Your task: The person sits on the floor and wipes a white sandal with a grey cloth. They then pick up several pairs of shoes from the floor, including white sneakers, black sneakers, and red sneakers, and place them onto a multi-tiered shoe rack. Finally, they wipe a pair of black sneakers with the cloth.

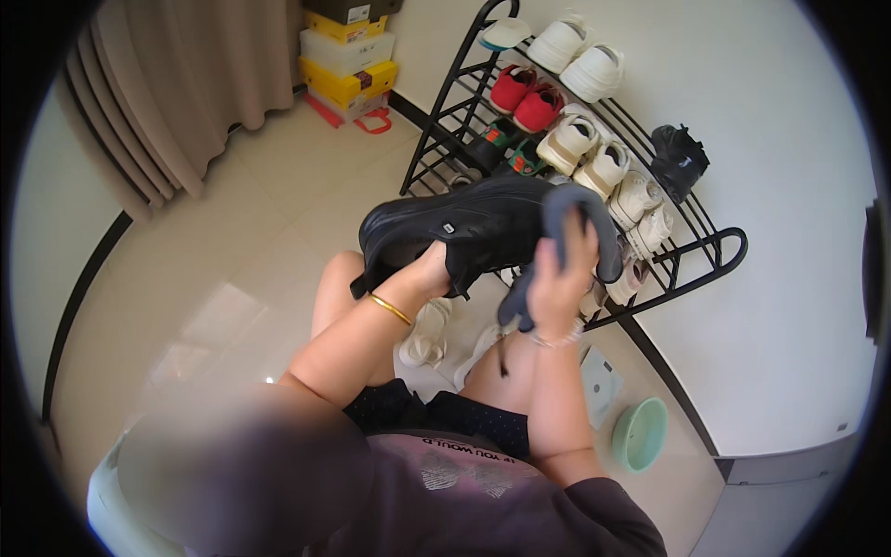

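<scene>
A black shoe [492, 218] is held up in front of me, its toe pointing right, toward the shoe rack. My left hand [432, 268] reaches into its opening and supports it from within; the fingers are hidden inside. At the toe end, my right hand [560, 278] presses a grey cloth [585, 202] around the shoe, slightly blurred. Part of that cloth hangs below the palm. Beneath the shoe, white shoes [427, 334] are on my feet, partly covered by my legs and arms.
Beyond the shoe stands a black metal rack [729, 265] with several pairs, among them red shoes [527, 97] and white sneakers [594, 72]. Stacked shoe boxes [348, 84] sit by the curtain [181, 93]. A green basin [640, 434] and a white scale [601, 382] lie to my right.
</scene>
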`<action>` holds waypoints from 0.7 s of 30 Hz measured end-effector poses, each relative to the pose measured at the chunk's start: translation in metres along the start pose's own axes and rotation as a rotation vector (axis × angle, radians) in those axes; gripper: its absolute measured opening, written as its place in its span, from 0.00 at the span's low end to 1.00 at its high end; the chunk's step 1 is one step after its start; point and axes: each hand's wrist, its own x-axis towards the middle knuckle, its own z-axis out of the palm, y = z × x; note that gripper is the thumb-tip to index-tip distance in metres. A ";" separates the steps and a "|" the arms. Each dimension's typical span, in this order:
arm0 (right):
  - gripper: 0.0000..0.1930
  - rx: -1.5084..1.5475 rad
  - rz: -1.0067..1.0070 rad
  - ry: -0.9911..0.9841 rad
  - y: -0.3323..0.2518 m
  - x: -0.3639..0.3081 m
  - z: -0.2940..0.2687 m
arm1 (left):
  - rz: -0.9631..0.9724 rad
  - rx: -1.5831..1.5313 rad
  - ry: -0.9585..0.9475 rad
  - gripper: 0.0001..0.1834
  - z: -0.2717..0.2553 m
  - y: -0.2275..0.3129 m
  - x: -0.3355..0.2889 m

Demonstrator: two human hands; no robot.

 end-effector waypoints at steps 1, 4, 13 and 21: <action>0.20 -0.265 -0.098 -0.081 -0.006 0.005 0.006 | -0.013 -0.014 0.021 0.19 0.007 0.003 0.001; 0.25 -0.181 -0.064 -0.070 -0.010 0.000 0.026 | -0.015 -0.079 0.030 0.20 0.016 0.013 0.004; 0.15 0.734 0.126 -0.314 -0.055 -0.026 0.036 | -0.055 -0.415 0.042 0.23 0.005 0.037 0.009; 0.17 0.735 -0.183 -0.174 -0.055 -0.041 0.038 | 0.093 0.001 -0.090 0.16 0.026 0.053 -0.001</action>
